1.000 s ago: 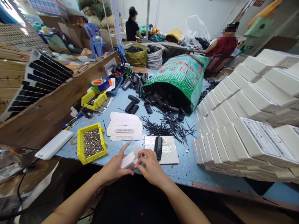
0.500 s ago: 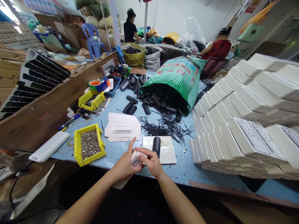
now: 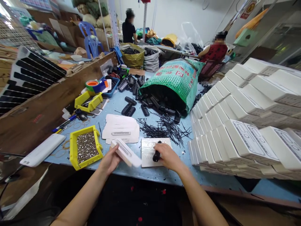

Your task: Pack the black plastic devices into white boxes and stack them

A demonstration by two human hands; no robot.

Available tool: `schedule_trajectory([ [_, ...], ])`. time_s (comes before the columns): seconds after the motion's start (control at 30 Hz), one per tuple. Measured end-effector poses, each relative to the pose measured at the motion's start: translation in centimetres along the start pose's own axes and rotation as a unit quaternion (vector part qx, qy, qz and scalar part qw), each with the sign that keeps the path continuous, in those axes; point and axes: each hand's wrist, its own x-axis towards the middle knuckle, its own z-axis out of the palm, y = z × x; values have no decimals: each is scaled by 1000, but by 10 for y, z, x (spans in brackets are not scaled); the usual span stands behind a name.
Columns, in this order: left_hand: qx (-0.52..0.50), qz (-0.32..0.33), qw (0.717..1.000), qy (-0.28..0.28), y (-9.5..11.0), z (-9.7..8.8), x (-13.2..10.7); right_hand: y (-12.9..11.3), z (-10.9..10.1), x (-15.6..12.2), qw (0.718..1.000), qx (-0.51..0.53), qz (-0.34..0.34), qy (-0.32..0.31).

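Observation:
My left hand [image 3: 110,160] grips a slim white box [image 3: 125,153] with a line drawing printed on its face; the box tilts above the table's front edge. Fingers of my right hand [image 3: 168,157] are wrapped round a black elongated device [image 3: 156,155], over a white board [image 3: 147,147] with shiny specks. Behind the box lies a stack of flat white printed cartons [image 3: 121,124]. Loose black thin sticks [image 3: 164,127] are heaped just past the board.
A yellow bin [image 3: 75,147] of small metal parts stands left, near a long white bar [image 3: 42,150]. Stacked white boxes [image 3: 240,138] wall the right side. A green woven sack [image 3: 174,81] spills black devices at the back. Two people sit or stand farther off.
My hands have moved apart. The left now holds the box alone, lengthwise and in fuller view. My right hand has let go of it and taken hold of the black device on the board.

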Motion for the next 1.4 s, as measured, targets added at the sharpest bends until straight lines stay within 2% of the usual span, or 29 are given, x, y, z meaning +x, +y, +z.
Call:
schedule_trajectory([
  [0.03,-37,2,999,31,-3,4,1,-8,3,2,993,82,24,77],
  [0.07,-62,-4,997,53,-7,9,1,-18,8,5,971,170,47,163],
  [0.13,-82,-31,994,67,-20,19,-2,-40,23,14,898,304,71,309],
  [0.17,-79,-45,994,61,-26,24,-5,-50,31,19,876,328,68,346],
  [0.2,-65,-60,995,45,-31,26,-8,-58,38,24,872,326,61,360],
  [0.27,13,-69,998,-5,-37,25,-13,-69,49,31,887,297,54,349],
  [0.3,82,-36,996,-16,-37,20,-14,-71,51,34,893,294,54,337],
  [0.33,170,27,985,-12,-36,14,-15,-72,52,37,896,302,53,323],
  [0.37,267,113,957,2,-34,6,-15,-70,51,42,901,316,45,292],
  [0.43,442,279,852,21,-28,-9,-14,-61,47,60,930,326,2,168],
  [0.47,502,318,804,15,-26,-15,-13,-54,44,74,946,306,-9,106],
  [0.5,544,324,774,-2,-25,-20,-13,-44,41,92,959,274,2,70],
  [0.53,569,310,761,-21,-24,-22,-13,-32,38,112,969,239,32,62],
  [0.57,582,293,758,-34,-25,-22,-13,-19,37,133,970,196,96,104],
  [0.63,596,275,753,-43,-27,-20,-12,10,34,174,953,148,188,185],
  [0.7,608,274,743,-54,-28,-18,-11,36,33,201,939,138,229,217],
  [0.77,610,268,743,-58,-27,-16,-7,53,30,211,932,146,244,226],
  [0.83,608,259,749,-56,-26,-15,-3,60,26,204,927,165,246,232],
  [0.9,608,257,750,-54,-26,-13,1,52,22,182,921,187,244,240],
  [0.97,615,262,741,-66,-28,-9,3,32,21,150,909,230,231,261],
  [1.07,633,260,722,-96,-35,-2,3,-12,30,96,875,331,174,307],
  [1.1,636,256,721,-100,-38,-1,3,-26,35,82,878,338,151,304],
  [1.17,631,255,725,-105,-43,-1,3,-46,46,60,919,285,98,253],
  [1.23,620,276,727,-106,-47,-3,4,-54,54,51,957,203,57,202],
  [1.27,616,293,724,-104,-48,-4,5,-53,58,49,960,189,54,198],
  [1.33,615,320,713,-108,-49,-6,6,-48,66,50,938,252,92,221],
  [1.4,615,320,709,-126,-47,-5,8,-44,76,53,894,378,140,196],
])
